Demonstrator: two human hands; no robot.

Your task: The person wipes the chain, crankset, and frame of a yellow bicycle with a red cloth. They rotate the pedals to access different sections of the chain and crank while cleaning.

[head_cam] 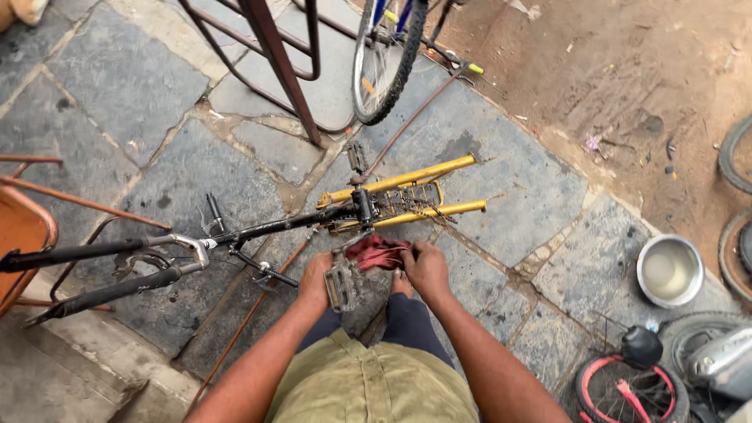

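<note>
A wheel-less bicycle frame (258, 229) lies on the stone paving, with black tubes, silver handlebars at the left and yellow rear stays (407, 178) pointing right. My left hand (315, 278) holds the grey metal pedal (341, 286) near the crank. My right hand (424, 268) grips a dark red rag (374, 252) pressed against the crank area just below the chain. My knees and olive shirt fill the bottom centre.
A metal bowl (669, 269) sits on the paving at the right. Tyres and a pink-rimmed wheel (627, 390) lie at the bottom right. A bicycle wheel (386, 59) and a maroon metal stand (280, 59) are ahead. An orange chair (23, 231) stands at the left.
</note>
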